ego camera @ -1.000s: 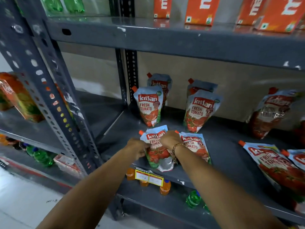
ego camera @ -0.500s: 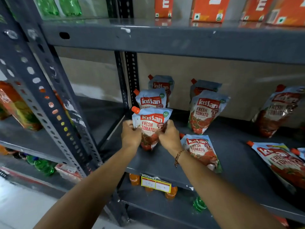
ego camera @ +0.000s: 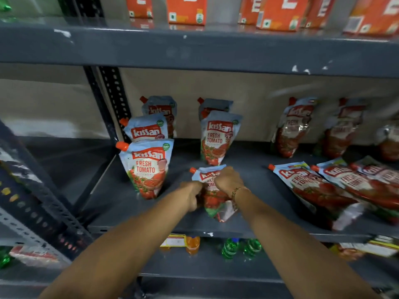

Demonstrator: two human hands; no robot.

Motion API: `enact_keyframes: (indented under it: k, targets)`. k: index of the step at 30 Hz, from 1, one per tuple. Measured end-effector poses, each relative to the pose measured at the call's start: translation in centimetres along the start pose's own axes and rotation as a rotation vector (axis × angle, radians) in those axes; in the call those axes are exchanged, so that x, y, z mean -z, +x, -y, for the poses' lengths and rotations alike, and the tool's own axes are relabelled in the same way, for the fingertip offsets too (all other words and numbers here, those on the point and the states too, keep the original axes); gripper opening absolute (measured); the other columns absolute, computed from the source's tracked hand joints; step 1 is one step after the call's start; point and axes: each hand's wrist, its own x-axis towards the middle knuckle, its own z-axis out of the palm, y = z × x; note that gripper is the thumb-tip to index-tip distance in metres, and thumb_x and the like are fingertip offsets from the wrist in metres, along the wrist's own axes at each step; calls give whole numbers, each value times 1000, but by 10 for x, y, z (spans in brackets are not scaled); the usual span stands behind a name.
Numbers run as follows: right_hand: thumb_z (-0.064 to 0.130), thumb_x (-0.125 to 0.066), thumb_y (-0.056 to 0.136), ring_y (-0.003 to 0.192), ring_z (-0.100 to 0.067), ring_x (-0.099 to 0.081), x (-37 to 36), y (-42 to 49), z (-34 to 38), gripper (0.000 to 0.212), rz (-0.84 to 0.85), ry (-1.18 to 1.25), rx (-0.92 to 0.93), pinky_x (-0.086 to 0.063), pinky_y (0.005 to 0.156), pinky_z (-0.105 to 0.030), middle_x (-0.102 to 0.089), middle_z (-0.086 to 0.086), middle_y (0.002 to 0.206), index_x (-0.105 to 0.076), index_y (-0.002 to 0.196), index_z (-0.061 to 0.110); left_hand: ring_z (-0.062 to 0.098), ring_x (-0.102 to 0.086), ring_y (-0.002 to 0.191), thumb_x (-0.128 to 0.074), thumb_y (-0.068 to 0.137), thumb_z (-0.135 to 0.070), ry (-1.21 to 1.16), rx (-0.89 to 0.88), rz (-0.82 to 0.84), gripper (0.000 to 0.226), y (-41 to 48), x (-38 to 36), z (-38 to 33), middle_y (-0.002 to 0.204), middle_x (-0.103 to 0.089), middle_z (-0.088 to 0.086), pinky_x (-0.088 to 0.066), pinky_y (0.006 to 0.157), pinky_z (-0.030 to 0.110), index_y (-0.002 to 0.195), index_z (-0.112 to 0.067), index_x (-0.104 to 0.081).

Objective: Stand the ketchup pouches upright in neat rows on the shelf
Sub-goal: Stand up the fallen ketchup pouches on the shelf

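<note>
Near the front edge of the shelf (ego camera: 129, 214), the left hand (ego camera: 192, 196) and right hand (ego camera: 227, 180) are both closing around one ketchup pouch (ego camera: 212, 197), which is lying tilted. Just left, a front pouch (ego camera: 148, 169) is standing upright before two others. Farther right, several flat pouches (ego camera: 313, 190) are lying overlapped; more are leaning against the back wall.

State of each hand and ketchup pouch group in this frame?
Left hand: gripping the flat red-and-blue ketchup pouch.
Right hand: gripping that pouch.
Left column of ketchup pouches: upright.
Right front ketchup pouches: lying flat.
</note>
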Motion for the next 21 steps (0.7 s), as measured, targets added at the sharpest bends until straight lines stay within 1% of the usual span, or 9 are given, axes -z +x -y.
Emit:
enact_keyframes:
  k: [4,5,7,9,10,12,14,18,21]
  targets:
    - [8,-47,89,118,-34,-49,1,-12,-6,44,-181,144,266,-42,97,-34,-49,-21,130,-41,131,2,26,-64,88,-71,80,-6,65,-338,-203,28,-10,0,-10,102,-69,15,-55,80,40,107,1,-67]
    - [6,-48,88,112,-29,-50,3,-13,-6,46,-233,207,353,-42,93,-28,-48,-18,127,-40,133,4,26,-65,90,-71,79,-9,120,-445,-260,28,-14,1,-15,104,-70,14,-56,84,39,106,-1,-67]
    - [5,-48,90,98,-12,-47,8,-15,-5,54,-339,354,496,-36,75,-1,-45,-8,120,-33,141,9,25,-67,97,-71,80,-14,208,-656,-319,28,-27,5,-20,108,-71,11,-55,89,40,106,-5,-65]
    - [6,-45,92,98,-2,-41,10,-17,-4,59,-364,457,569,-33,67,10,-39,1,117,-24,147,14,25,-66,102,-69,82,-15,255,-804,-347,29,-33,7,-19,110,-70,11,-53,91,42,108,-5,-62]
    - [7,-45,93,103,-1,-41,8,-17,-5,60,-328,493,579,-33,73,9,-39,2,120,-22,147,16,25,-65,103,-68,83,-15,267,-821,-363,30,-30,9,-15,112,-69,11,-53,91,42,109,-4,-61]
    - [10,-48,93,112,-4,-45,5,-16,-10,59,-243,501,562,-40,92,-8,-44,2,128,-23,146,18,27,-64,106,-66,85,-18,277,-773,-407,31,-26,9,-7,113,-68,12,-52,87,37,111,-3,-59]
    - [10,-47,94,117,-13,-53,1,-15,-16,50,-185,542,510,-49,90,-20,-51,-5,131,-30,140,18,28,-63,106,-66,84,-23,240,-716,-443,35,-20,6,6,112,-66,12,-48,80,33,111,-3,-58]
    - [13,-47,95,110,-14,-59,12,-10,-26,37,-89,525,501,-51,73,-12,-57,-6,124,-37,131,16,29,-56,115,-69,72,-36,-57,-491,-623,61,-20,-23,28,123,-55,12,-48,96,43,117,4,-56]
    - [7,-51,90,121,-21,-53,43,-3,-42,44,-84,328,559,-48,92,-24,-54,-9,131,-41,133,13,33,-62,108,-57,78,-33,-240,-374,-551,53,-21,-68,37,116,-63,17,-51,94,47,114,6,-58]
